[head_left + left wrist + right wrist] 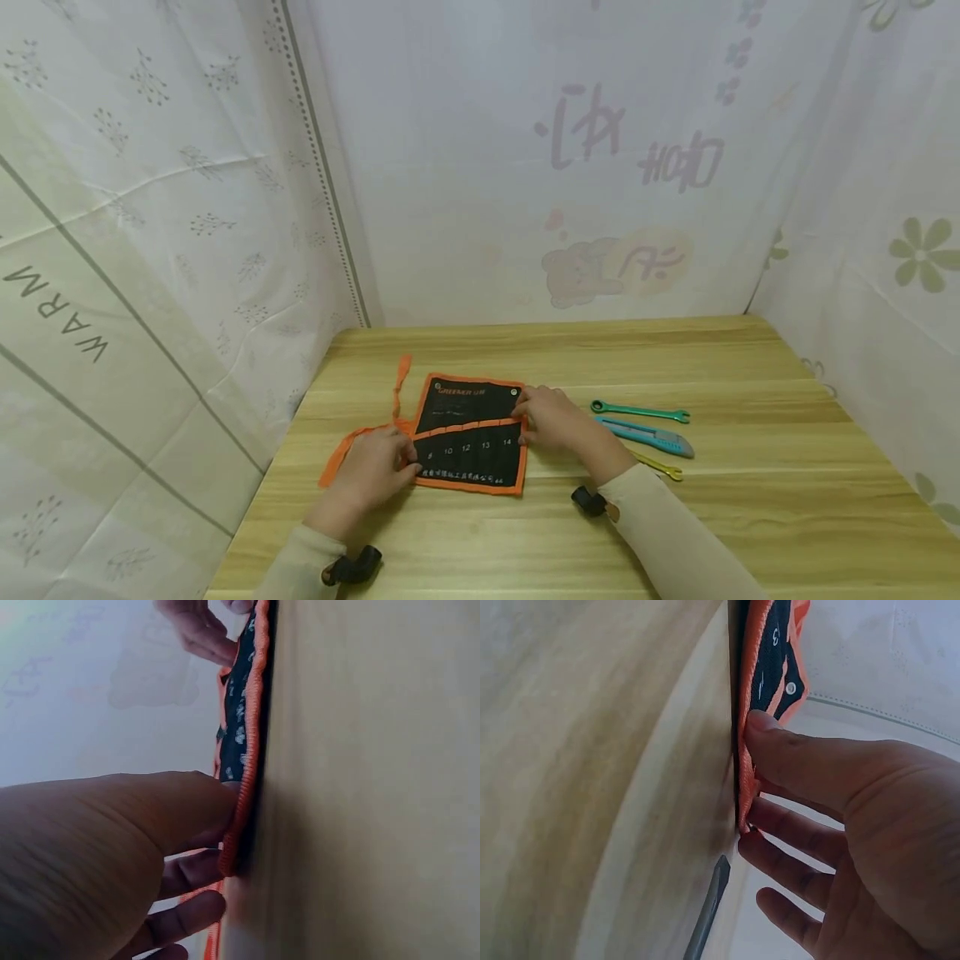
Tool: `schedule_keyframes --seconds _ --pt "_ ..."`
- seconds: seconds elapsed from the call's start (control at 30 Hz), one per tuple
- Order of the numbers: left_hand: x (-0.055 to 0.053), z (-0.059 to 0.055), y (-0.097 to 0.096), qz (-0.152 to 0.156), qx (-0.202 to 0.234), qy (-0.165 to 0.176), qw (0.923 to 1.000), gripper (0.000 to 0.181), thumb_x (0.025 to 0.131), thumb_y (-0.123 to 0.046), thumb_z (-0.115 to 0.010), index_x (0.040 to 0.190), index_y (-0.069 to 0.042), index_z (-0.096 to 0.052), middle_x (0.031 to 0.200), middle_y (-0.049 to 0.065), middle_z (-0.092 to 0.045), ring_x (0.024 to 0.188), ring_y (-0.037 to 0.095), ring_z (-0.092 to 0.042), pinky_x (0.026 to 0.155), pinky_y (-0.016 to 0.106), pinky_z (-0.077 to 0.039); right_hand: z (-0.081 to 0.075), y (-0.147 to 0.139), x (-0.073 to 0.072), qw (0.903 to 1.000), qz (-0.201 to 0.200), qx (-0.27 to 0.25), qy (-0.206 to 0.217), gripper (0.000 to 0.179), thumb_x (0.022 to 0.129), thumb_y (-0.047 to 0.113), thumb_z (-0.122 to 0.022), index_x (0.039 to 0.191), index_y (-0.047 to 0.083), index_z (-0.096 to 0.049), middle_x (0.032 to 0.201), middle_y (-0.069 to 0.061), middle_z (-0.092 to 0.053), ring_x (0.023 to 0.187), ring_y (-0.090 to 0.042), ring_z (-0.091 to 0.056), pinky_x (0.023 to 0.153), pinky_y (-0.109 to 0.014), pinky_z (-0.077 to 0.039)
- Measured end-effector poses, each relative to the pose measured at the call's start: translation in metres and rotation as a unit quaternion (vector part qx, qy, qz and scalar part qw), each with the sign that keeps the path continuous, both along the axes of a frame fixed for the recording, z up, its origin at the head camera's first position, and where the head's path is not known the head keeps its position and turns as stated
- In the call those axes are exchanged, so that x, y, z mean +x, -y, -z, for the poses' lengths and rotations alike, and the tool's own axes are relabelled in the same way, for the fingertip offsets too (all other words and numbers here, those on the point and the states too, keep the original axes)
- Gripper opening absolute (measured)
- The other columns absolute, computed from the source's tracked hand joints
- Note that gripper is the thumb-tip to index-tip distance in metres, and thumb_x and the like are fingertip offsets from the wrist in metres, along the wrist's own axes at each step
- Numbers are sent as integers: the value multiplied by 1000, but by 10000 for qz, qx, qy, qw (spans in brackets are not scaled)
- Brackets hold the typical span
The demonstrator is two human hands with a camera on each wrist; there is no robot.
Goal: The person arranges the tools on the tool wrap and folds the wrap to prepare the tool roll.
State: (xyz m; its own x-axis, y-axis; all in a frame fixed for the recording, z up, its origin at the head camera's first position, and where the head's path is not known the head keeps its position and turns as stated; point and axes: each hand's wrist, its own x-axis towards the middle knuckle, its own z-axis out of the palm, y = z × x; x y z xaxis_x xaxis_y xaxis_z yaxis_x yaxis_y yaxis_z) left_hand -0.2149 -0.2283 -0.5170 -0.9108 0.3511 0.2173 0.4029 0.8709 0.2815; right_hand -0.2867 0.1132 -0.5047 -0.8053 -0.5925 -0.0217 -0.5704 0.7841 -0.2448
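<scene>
A black fabric tool pouch (467, 454) with orange edging lies unfolded on the table. White size numbers mark its slots, and its top flap leans a little to the right. My left hand (369, 468) pinches the pouch's left edge, with the thumb on the front face. At the right edge, near the flap seam, my right hand (557, 418) pinches the border, its thumb (765, 724) on the orange trim. Orange tie straps (402, 379) trail off to the left, partly behind my left hand.
To the right lie a green ratchet wrench (641, 412), a blue utility knife (651, 438) and a yellow wrench (666, 469), partly hidden by my right forearm. The wooden table (480, 546) meets patterned cloth walls (450, 167) at its back and sides.
</scene>
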Motion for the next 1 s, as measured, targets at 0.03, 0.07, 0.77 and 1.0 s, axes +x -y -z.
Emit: schedule_keyframes --seconds 0.03,0.07,0.77,1.0 --pt "-2 -1 0 -3 -56 -9 10000 25 82 -28 -91 78 -30 -67 85 -14 -60 76 12 -55 78 45 -48 0 0 1 10000 -26 24 -39 35 92 36 -84 123 20 -77 132 0 -60 120 -27 -55 105 -53 -43" --pt "-4 -2 1 -2 -107 -13 9999 25 82 -27 -91 78 -30 -67 85 -14 -60 77 13 -56 80 47 -48 0 -1 2 9999 -44 76 -84 36 92 37 -84 124 21 -77 132 0 -60 120 -26 -55 105 -53 -43" --pt "-39 -4 4 76 74 -475 9988 10 81 -3 -84 82 -10 -77 83 -2 -64 79 21 -65 76 42 -56 1 -6 25 9993 -239 59 -279 42 92 41 -83 128 22 -76 117 6 -59 108 -16 -56 92 -43 -42" --pt "-50 1 7 -115 29 -521 9986 9 85 -6 -85 89 -12 -79 92 -2 -69 86 22 -68 81 44 -57 6 -4 33 9986 -292 -81 -422 38 90 39 -84 125 24 -78 114 7 -59 104 -16 -55 86 -40 -40"
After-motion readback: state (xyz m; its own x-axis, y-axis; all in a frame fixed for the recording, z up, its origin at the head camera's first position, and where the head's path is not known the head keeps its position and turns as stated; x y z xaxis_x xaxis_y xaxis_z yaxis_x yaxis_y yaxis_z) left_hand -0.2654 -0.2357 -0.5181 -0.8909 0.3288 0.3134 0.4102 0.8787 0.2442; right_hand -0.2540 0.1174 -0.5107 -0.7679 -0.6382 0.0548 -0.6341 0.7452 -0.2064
